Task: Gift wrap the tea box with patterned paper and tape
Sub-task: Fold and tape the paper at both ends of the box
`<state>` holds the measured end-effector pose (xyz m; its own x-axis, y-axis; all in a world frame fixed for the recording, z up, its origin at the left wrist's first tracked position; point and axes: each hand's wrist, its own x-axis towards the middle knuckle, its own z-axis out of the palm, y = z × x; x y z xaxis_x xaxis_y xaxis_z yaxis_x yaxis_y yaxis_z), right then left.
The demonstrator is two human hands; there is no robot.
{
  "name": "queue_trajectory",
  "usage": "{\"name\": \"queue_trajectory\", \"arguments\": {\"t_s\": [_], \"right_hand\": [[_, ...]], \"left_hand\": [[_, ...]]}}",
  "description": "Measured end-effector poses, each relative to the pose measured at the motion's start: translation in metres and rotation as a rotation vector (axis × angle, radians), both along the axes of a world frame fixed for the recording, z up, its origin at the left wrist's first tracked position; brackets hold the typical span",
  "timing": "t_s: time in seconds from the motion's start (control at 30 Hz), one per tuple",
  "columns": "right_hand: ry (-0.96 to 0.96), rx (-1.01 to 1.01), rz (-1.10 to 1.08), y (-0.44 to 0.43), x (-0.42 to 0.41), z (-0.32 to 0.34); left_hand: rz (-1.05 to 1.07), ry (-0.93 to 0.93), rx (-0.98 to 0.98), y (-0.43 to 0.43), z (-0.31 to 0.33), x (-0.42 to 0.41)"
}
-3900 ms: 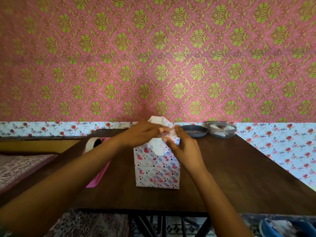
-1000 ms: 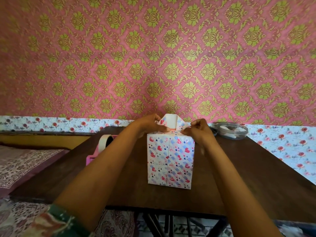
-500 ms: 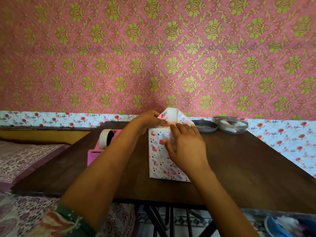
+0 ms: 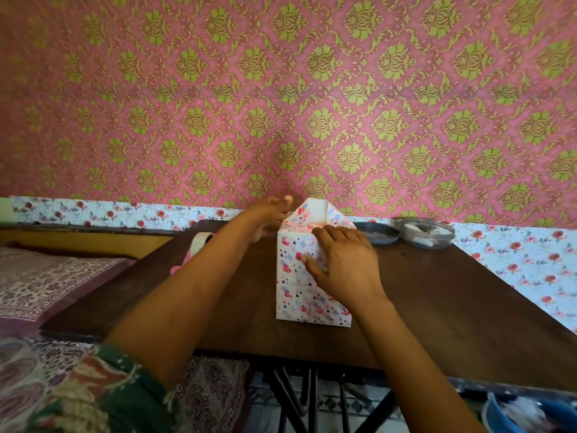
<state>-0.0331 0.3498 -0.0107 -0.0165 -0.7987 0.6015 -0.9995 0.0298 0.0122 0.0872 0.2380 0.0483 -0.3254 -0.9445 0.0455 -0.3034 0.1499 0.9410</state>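
The tea box (image 4: 296,292) stands upright on the dark wooden table (image 4: 452,301), covered in white paper with red hearts and blue marks. A folded paper flap (image 4: 315,210) sticks up at its top. My right hand (image 4: 343,267) lies flat on the box's front face, fingers curled over the top edge, holding the paper down. My left hand (image 4: 268,218) hovers just left of the box top, blurred, fingers apart, holding nothing. A pink tape dispenser with its tape roll (image 4: 199,242) sits at the left, mostly hidden behind my left forearm.
A dark round lid (image 4: 376,234) and a clear round container (image 4: 427,234) stand at the back right, near the patterned wall. A bed with printed cloth (image 4: 46,282) borders the table's left side. A blue tub (image 4: 530,414) sits on the floor, bottom right.
My left hand has let go of the box top and drawn away to the left. My right hand stays pressed on the front face, and the box has not moved.
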Motion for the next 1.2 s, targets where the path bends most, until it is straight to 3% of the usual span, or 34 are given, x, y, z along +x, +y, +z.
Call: {"name": "queue_trajectory", "arguments": {"t_s": [0.07, 0.17, 0.33, 0.53, 0.8, 0.93, 1.2], "right_hand": [[0.006, 0.013, 0.009, 0.001, 0.001, 0.002], [0.004, -0.001, 0.026, 0.002, 0.000, 0.001], [-0.009, 0.034, -0.002, 0.003, 0.002, 0.002], [0.003, 0.055, -0.020, 0.005, 0.004, 0.001], [-0.017, 0.041, -0.016, 0.005, 0.004, 0.000], [-0.017, 0.039, -0.013, 0.005, 0.003, 0.000], [-0.037, -0.004, -0.014, 0.003, 0.003, -0.004]], "left_hand": [[0.075, 0.012, -0.032, -0.008, -0.002, 0.024], [0.232, -0.222, -0.087, -0.023, -0.005, 0.074], [0.402, -0.615, 0.003, -0.016, -0.019, 0.135], [0.357, -0.091, 0.289, -0.004, -0.053, 0.145], [0.437, 0.112, 0.429, -0.005, -0.044, 0.140], [0.410, 0.256, 0.413, -0.007, -0.046, 0.137], [0.582, 0.549, 0.179, 0.005, -0.088, 0.139]]}}
